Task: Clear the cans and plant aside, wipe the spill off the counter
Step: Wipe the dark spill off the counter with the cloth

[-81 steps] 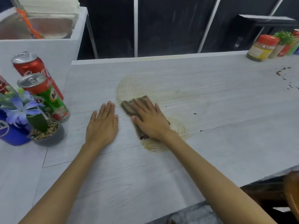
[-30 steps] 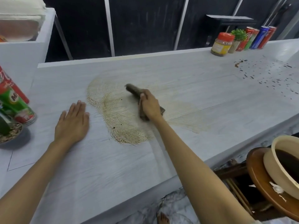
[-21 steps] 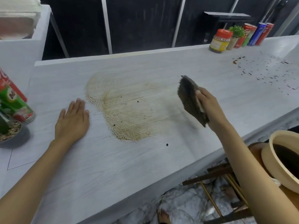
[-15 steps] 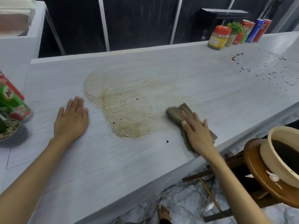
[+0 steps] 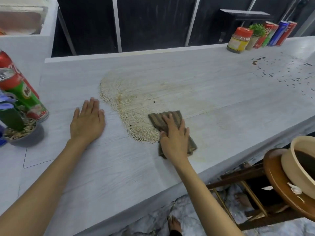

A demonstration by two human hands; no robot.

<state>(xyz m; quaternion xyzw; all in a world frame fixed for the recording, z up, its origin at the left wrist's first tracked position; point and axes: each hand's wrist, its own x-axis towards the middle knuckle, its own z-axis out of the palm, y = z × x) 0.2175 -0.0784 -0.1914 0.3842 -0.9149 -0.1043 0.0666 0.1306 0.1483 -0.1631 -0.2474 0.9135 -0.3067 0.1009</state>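
Note:
A yellowish-brown smeared spill covers the middle of the pale grey counter. My right hand lies flat with straight fingers on a brown striped cloth, pressing it onto the spill's right lower edge. My left hand rests flat on the counter left of the spill, palm down, holding nothing. At the far left stand a red can, a green and red can and a small potted plant with a purple flower.
At the back right stand a red-lidded jar, a small green plant and several cans. Dark droplets dot the counter's right end. A cream bowl of dark liquid on a brown plate sits below the counter's near right edge.
My right hand lifted the cloth off the spill, set it down to the right near the front edge, then slid it left onto the spill's edge. My left hand stayed put.

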